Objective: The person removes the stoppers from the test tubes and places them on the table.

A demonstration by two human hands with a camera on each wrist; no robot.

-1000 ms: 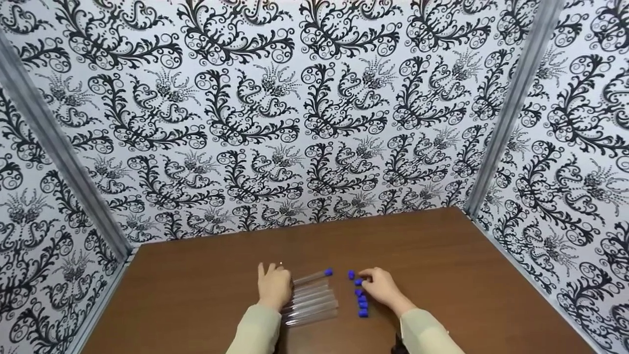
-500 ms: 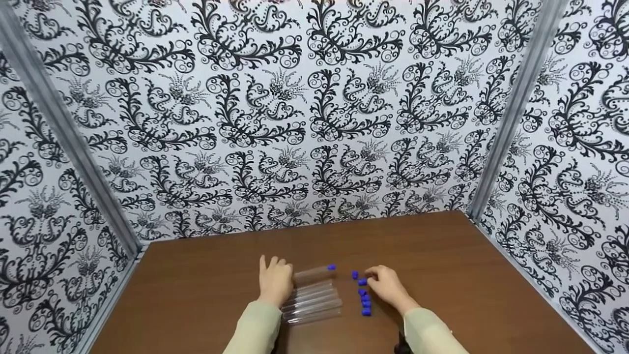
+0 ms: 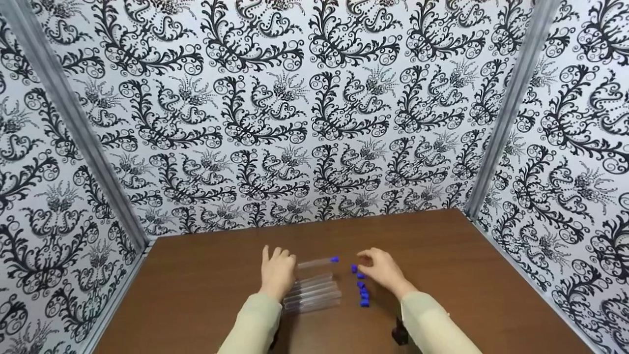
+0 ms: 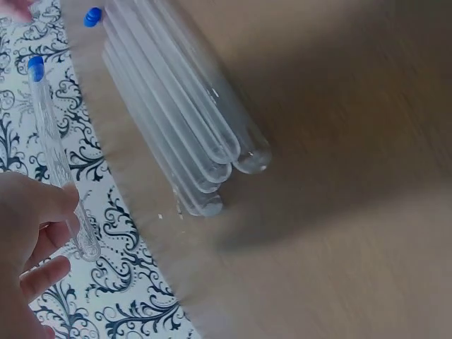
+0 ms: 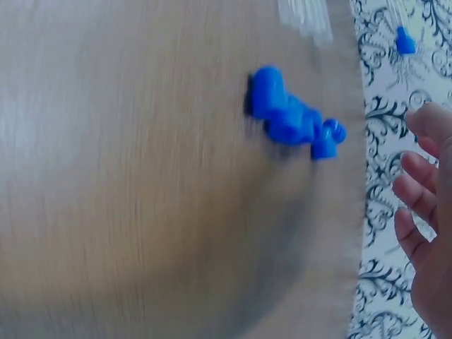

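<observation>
In the head view my left hand (image 3: 278, 270) holds a clear test tube with a blue cap (image 3: 334, 259) on its right end. The left wrist view shows thumb and fingers pinching this test tube (image 4: 48, 134) near its rounded end, above the table. Below it several uncapped test tubes (image 3: 312, 293) lie side by side. My right hand (image 3: 383, 269) hovers beside several loose blue caps (image 3: 363, 295), which form an uneven column. Its fingers (image 5: 417, 187) are loosely bent in the right wrist view, with nothing seen between them.
The brown wooden table (image 3: 206, 290) ends at a wall (image 3: 275, 147) with black-and-white scroll patterns. Grey posts (image 3: 506, 113) stand at the corners. A small dark object (image 3: 399, 333) shows beneath the right sleeve.
My left hand has raised the capped test tube away from the uncapped ones. My right hand has shifted up and off the caps it was near. The head view has turned slightly.
</observation>
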